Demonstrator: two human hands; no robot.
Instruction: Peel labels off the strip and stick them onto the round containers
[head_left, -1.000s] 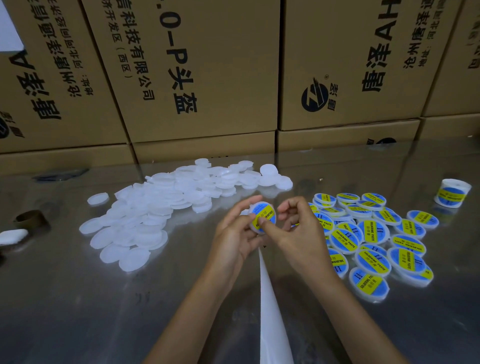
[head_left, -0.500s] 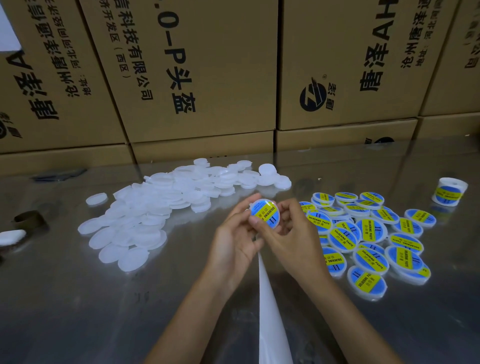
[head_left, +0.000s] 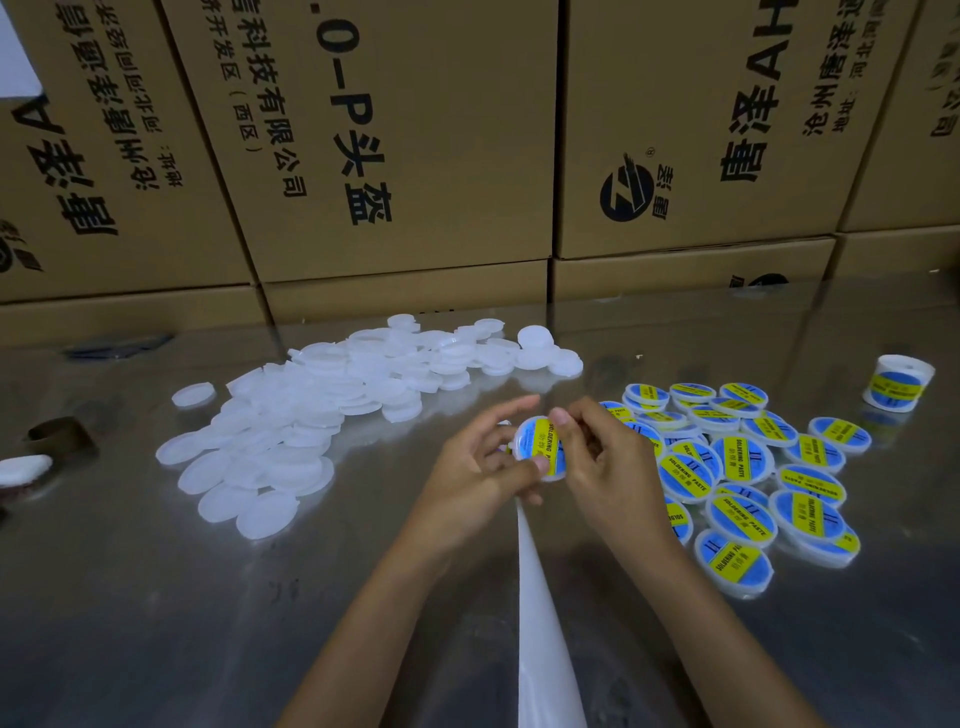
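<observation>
Blue-and-yellow label going on: left hand (head_left: 470, 470) and right hand (head_left: 605, 462) pinch the round container (head_left: 540, 448) mid-table, thumbs smoothing; next, likely drop it at three o'clock among the labelled pile (head_left: 743, 467).

Both hands raised over steel table (head_left: 130, 623), holding one round container (head_left: 540, 449) between them. Left hand (head_left: 478, 473) gripping it from the left, thumb pressed on the blue-and-yellow label (head_left: 546, 441). Right hand (head_left: 608, 467) curled at its right edge, one fingertip on the rim at top. White strip (head_left: 540, 623) running from beneath the hands toward the near edge. Heap of plain white lids (head_left: 322, 410) lying to the left. Group of labelled containers (head_left: 737, 467) lying flat to the right, several overlapping. Label roll (head_left: 897, 383) standing apart at far right. Cartons (head_left: 415, 130) stacked along the back.
</observation>
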